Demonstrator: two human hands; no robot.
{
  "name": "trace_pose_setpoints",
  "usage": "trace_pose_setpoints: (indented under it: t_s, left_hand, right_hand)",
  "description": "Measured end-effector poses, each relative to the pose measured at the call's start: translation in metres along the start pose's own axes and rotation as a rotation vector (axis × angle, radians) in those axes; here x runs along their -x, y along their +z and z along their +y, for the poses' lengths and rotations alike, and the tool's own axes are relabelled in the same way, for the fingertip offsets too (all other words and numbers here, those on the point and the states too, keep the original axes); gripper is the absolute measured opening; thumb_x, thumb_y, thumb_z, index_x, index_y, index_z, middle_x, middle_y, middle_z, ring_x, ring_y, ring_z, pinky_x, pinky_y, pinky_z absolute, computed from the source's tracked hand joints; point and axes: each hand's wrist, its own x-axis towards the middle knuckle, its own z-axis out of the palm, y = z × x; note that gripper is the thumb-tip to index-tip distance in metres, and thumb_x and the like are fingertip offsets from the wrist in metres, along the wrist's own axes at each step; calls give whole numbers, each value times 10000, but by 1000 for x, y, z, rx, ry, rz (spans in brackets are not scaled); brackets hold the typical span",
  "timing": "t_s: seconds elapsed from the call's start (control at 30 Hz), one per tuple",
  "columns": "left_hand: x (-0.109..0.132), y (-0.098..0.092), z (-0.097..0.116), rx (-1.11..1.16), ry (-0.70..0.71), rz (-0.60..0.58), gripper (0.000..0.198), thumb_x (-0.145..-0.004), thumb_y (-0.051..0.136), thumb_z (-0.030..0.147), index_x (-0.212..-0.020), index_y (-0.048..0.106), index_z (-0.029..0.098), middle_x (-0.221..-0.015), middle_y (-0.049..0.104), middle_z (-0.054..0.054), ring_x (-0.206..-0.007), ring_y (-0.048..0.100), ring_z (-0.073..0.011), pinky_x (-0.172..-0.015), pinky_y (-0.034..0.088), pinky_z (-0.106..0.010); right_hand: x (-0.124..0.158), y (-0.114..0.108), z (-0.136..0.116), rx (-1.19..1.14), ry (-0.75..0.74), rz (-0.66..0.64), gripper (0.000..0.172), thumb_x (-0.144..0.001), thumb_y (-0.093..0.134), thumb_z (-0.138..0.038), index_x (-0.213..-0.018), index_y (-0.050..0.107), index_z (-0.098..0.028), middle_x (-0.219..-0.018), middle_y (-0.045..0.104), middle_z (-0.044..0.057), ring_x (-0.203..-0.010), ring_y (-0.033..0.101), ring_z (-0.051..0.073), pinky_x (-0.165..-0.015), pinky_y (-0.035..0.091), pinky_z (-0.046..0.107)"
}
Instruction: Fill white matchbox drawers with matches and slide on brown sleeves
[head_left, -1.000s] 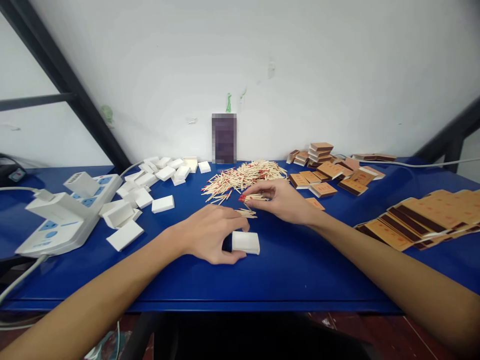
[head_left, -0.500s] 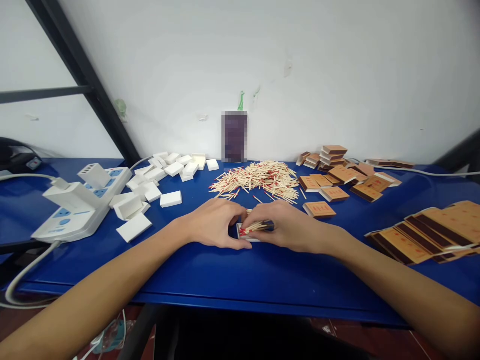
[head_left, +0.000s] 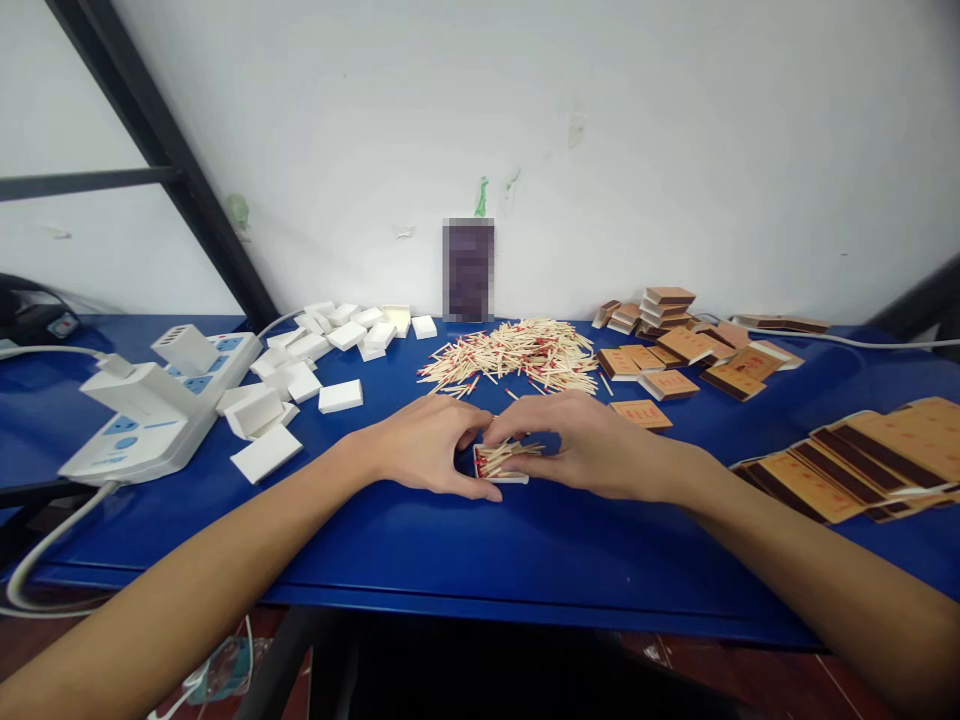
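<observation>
A small white matchbox tray (head_left: 517, 480) lies on the blue table in front of me with a bunch of red-tipped matches (head_left: 496, 459) in it. Around its left end curl the thumb and fingers of my left hand (head_left: 416, 445), steadying it. From the right, the thumb and fingers of my right hand (head_left: 600, 445) close on the matches over the tray; some tips stick out beyond the thumb. Just behind both hands spreads a loose heap of matches (head_left: 525, 352). My fingers hide the tray's far side and right end.
Several white trays (head_left: 341, 397) lie scattered at the left, beside a power strip (head_left: 161, 440) with plugged-in chargers. Printed matchbox sleeves (head_left: 671, 385) are piled at the back right, with more overlapping sleeves (head_left: 862, 465) nearer. A pixelated dark rectangle (head_left: 469, 270) stands against the wall.
My right hand has shifted slightly and its fingers have lifted a little, so more of the matches and the tray's front edge show. My left hand stays at the tray.
</observation>
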Motion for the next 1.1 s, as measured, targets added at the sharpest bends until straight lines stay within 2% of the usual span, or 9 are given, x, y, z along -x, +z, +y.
trace_pose_setpoints:
  t_s: [0.1,0.23,0.37,0.5,0.63,0.87,0.97,1.1]
  left_hand:
    - [1,-3,1,16,2,-22,441,-797,640,609,-814,590,172,-645,529,28,-546,453,-113,-535,296,-251]
    - [3,-5,1,74,6,-30,282,-934,496,428,-947,607,169,-661,542,31,-570,485,-111,-567,342,-243]
    - [2,-3,2,69,45,34,190,-893,536,346,-949,602,176,-728,570,23,-625,509,-118,-605,381,-246]
    - [2,-1,5,52,90,71,116,-845,542,227,-921,616,180,-857,626,-6,-752,561,-135,-706,423,-262]
    - [1,2,4,62,90,50,117,-834,528,197,-910,616,181,-826,627,-5,-717,555,-128,-689,425,-257]
    - [0,4,5,72,54,62,132,-870,524,267,-917,613,181,-707,550,27,-627,493,-111,-635,400,-247]
    - [0,3,5,54,49,89,197,-872,535,273,-1020,621,176,-758,554,11,-706,521,-137,-701,426,-271]
    - [0,2,3,-1,62,93,280,-921,460,219,-1128,643,177,-926,584,-46,-878,546,-178,-806,435,-312]
  right_hand:
    - [5,-17,0,36,17,43,188,-902,626,-349,-1053,709,-275,-1037,740,1,-910,670,166,-811,500,308]
    - [11,-30,3,128,128,-81,326,-816,704,-481,-1074,684,-284,-915,712,3,-784,639,180,-678,478,308]
    - [11,-27,7,199,216,-183,380,-790,709,-523,-1078,685,-277,-841,683,20,-766,614,209,-666,451,334]
    - [9,-24,8,166,229,-191,332,-795,710,-460,-1064,686,-268,-846,676,19,-767,608,199,-670,450,324]
    - [8,-23,8,111,243,-212,269,-789,713,-406,-1006,691,-247,-828,680,11,-737,612,178,-634,447,298]
    - [7,-21,12,-23,223,-251,160,-844,649,-344,-944,674,-222,-786,679,-4,-700,614,138,-637,459,263]
    - [7,-22,10,-11,232,-263,148,-839,644,-317,-953,662,-224,-798,673,-2,-699,608,136,-631,448,259]
    - [7,-22,10,41,269,-290,207,-803,675,-319,-985,619,-236,-781,655,-13,-660,588,136,-560,414,251]
